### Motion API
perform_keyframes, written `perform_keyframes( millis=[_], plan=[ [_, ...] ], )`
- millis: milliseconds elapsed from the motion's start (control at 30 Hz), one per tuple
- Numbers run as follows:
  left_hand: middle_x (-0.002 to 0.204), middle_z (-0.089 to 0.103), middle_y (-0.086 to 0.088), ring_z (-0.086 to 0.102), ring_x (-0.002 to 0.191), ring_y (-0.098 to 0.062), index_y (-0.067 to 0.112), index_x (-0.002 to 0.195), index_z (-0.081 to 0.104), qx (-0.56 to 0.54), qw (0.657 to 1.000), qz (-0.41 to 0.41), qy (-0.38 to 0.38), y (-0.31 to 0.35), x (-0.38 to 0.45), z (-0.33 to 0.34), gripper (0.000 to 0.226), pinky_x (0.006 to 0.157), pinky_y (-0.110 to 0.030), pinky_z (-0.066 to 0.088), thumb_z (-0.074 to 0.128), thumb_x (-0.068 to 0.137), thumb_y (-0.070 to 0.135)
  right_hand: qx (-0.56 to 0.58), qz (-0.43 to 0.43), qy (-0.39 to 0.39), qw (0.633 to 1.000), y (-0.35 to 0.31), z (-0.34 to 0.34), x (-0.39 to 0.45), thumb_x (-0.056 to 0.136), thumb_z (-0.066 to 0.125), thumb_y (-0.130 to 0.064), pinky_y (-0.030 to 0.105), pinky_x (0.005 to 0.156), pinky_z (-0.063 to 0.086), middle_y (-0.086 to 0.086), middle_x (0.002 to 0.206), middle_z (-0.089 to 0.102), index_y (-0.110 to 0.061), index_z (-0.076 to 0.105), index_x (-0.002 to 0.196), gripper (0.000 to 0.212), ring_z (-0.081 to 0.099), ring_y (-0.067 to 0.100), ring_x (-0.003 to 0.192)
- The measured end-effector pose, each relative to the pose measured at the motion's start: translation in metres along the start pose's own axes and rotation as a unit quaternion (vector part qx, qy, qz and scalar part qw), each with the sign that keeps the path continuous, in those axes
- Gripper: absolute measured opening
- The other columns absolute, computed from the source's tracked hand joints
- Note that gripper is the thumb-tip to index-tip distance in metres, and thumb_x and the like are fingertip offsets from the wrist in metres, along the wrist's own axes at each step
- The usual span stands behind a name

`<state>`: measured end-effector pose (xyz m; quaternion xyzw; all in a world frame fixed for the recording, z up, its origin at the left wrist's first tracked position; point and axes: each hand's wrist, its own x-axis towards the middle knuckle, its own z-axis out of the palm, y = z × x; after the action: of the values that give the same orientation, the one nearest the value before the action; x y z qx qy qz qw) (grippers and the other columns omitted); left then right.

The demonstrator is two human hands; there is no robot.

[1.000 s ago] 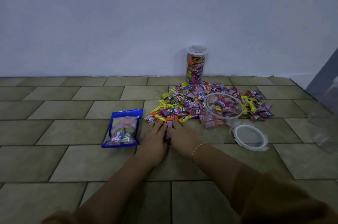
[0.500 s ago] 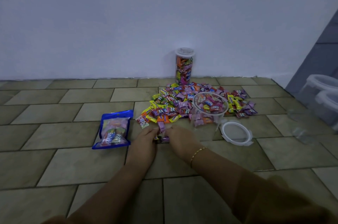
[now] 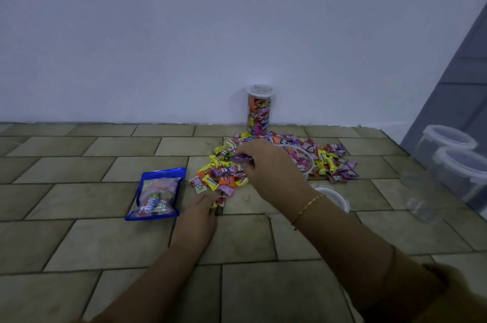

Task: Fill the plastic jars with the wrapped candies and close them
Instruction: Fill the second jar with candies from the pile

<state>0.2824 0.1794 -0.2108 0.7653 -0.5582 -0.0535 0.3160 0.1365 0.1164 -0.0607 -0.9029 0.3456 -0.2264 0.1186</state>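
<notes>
A pile of wrapped candies lies on the tiled floor by the wall. An open clear jar with candies inside stands in the pile, partly hidden behind my right hand. That hand is raised above the pile and holds purple wrapped candies. My left hand rests on the floor, fingertips on candies at the pile's near edge. The jar's white lid lies on the floor to the right. A tall filled jar with its lid on stands against the wall.
A blue candy bag lies flat left of my left hand. Two lidded clear containers stand at the right edge, with further clear plastic pieces in front of them. A grey panel leans at the far right.
My right hand has lifted from the floor with purple candies and moved up toward the open jar. My left hand stayed low at the pile's near edge. The view shifted left.
</notes>
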Motion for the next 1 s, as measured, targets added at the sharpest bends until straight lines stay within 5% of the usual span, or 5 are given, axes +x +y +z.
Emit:
perform_keyframes(
  millis=[367,467,633,800,1000],
  plan=[
    [0.136,0.052,0.002,0.050,0.122,-0.013,0.022,0.130,0.057,0.000,1.000,-0.012,-0.005,-0.001,0.001,0.002,0.039,0.096,-0.019,0.037,0.052,0.092,0.011,0.016,0.073,0.005,0.997,0.062,-0.054,-0.003,0.086,0.061,-0.013,0.015,0.058,0.029,0.003,0.102,0.066,-0.017,0.067,0.109,0.024,0.050,0.012,0.084],
    [0.139,0.050,0.004,0.048,0.124,-0.012,0.024,0.131,0.056,0.006,1.000,-0.026,-0.008,-0.002,0.002,0.003,0.040,0.099,-0.021,0.037,0.051,0.093,0.011,0.040,0.082,-0.031,0.995,0.073,-0.052,-0.003,0.085,0.064,-0.013,-0.002,0.059,0.033,-0.001,0.099,0.065,-0.020,0.068,0.109,0.026,0.050,0.008,0.083],
    [0.136,0.054,0.002,0.052,0.119,-0.013,0.025,0.129,0.057,-0.006,0.998,-0.058,-0.006,-0.002,0.005,0.004,0.039,0.097,-0.024,0.040,0.052,0.093,0.010,0.060,0.057,-0.054,0.995,0.084,-0.049,-0.006,0.084,0.059,-0.006,0.014,0.062,0.038,0.001,0.109,0.067,-0.026,0.069,0.108,0.033,0.058,0.014,0.091],
    [0.125,0.060,-0.004,0.053,0.108,-0.013,0.021,0.123,0.062,-0.079,0.990,-0.091,0.074,0.023,0.009,0.000,0.033,0.087,-0.022,0.039,0.058,0.092,0.012,0.032,0.029,-0.051,0.998,0.090,-0.048,-0.008,0.087,0.058,-0.009,-0.002,0.067,0.033,-0.007,0.119,0.064,-0.028,0.066,0.115,0.034,0.055,0.006,0.098],
    [0.105,0.067,0.001,0.061,0.095,-0.011,0.022,0.111,0.069,-0.277,0.940,-0.121,0.158,0.077,0.029,-0.020,0.025,0.080,-0.029,0.051,0.067,0.087,0.025,0.049,0.025,-0.033,0.998,0.094,-0.046,-0.013,0.088,0.059,-0.009,0.007,0.082,0.029,-0.004,0.129,0.059,-0.023,0.064,0.118,0.033,0.052,0.014,0.119]
  ],
)
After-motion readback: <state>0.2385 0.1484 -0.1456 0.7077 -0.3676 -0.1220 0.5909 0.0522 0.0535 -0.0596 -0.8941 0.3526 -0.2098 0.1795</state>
